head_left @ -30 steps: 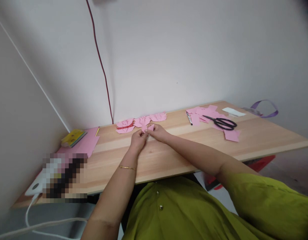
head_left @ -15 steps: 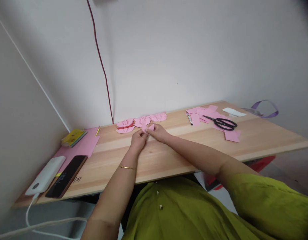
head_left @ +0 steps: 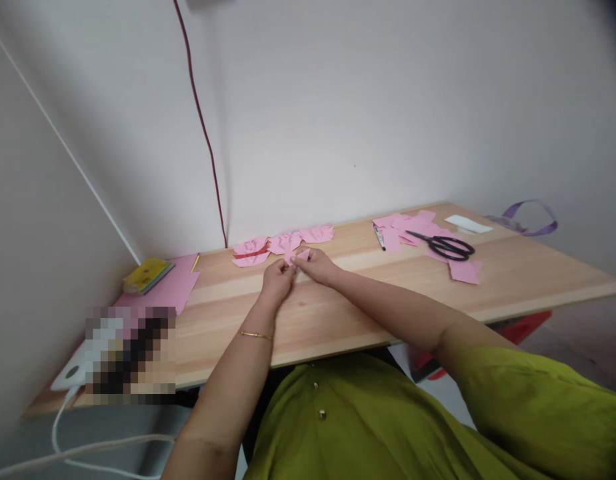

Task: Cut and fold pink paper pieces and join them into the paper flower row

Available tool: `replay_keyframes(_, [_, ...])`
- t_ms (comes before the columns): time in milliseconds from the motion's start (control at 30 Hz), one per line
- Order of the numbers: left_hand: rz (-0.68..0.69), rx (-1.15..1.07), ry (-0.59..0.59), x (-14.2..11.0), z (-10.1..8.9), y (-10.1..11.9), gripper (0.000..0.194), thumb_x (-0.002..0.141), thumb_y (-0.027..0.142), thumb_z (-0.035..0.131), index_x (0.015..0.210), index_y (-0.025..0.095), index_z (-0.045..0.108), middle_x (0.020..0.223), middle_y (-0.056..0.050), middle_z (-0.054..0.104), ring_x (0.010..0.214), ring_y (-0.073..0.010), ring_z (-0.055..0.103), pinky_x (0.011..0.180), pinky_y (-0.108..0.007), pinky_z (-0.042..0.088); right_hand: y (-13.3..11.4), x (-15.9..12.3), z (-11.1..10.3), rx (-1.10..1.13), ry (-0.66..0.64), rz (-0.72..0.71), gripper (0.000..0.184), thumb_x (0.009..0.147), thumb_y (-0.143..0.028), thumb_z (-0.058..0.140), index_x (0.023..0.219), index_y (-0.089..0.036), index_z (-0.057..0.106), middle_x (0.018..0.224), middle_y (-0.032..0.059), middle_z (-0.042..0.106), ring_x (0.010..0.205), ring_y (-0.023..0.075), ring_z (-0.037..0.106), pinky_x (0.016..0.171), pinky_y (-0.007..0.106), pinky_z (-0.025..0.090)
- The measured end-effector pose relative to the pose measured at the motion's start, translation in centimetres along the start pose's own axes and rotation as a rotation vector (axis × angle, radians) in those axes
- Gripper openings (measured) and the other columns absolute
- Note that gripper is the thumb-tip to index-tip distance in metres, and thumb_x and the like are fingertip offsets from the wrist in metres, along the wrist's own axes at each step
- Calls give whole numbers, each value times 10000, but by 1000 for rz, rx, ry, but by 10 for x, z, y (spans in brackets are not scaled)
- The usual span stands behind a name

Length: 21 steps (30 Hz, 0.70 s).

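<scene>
Between my fingertips is a small folded piece of pink paper [head_left: 303, 255], partly covered by the fingers. My left hand [head_left: 278, 279] pinches it from the left, with a thin gold bangle on that wrist. From the right my right hand [head_left: 315, 267] grips it, thumb and fingers closed together. Both hands meet over the wooden table [head_left: 308, 327]. Just behind them lie several cut pink paper shapes [head_left: 317, 234] in a row along the wall. A red strip [head_left: 251, 253] crosses the leftmost shape.
Black-handled scissors [head_left: 445, 247] rest on scattered pink paper pieces [head_left: 463, 271] at the right, near a pen [head_left: 379, 238] and a white strip [head_left: 468, 224]. A yellow pack [head_left: 148, 275] sits on pink sheets [head_left: 188, 287] at the left. A white device with a cable [head_left: 68, 373] lies at the left edge.
My hands and the pink paper hold almost the same position. Pixelation now covers the dark phone and part of the white device at the left.
</scene>
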<state>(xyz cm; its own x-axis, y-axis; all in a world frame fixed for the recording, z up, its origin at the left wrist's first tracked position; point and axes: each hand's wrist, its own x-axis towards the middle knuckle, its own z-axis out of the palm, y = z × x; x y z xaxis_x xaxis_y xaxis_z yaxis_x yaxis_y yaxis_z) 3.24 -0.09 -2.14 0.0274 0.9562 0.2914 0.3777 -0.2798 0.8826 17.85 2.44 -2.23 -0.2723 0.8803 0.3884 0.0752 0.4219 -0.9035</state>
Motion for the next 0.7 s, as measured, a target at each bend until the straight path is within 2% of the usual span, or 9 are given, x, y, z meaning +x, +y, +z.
replay_keyframes(200, [-12,-13,-8,1,0,-1,213,736,327,615,608,175,541,530,44,465,527,-109,397,551,-244,291,-6,-1,-1,-4,29,66,332,763,-493,591,715,-165,567,660,-13,580,619,115,510,615,237,404])
replay_keyframes(400, [-19,-34,-15,1,0,-1,212,742,325,608,612,173,537,523,44,469,518,-106,399,543,-243,298,-8,-1,-2,30,24,68,375,779,-526,564,682,-164,556,629,-19,548,573,103,471,582,235,391])
replay_keyframes(600, [-62,-85,1,0,1,2,193,740,324,612,640,171,547,520,44,479,498,-102,405,511,-235,295,-3,0,-1,47,-17,6,314,745,-461,630,735,-148,601,729,6,624,697,127,555,695,249,434])
replay_keyframes(700, [-79,-97,0,-2,1,6,190,734,303,619,623,170,540,503,43,476,485,-99,394,501,-234,284,-4,0,0,40,-8,18,305,751,-448,616,718,-145,594,720,8,613,689,125,550,682,248,431])
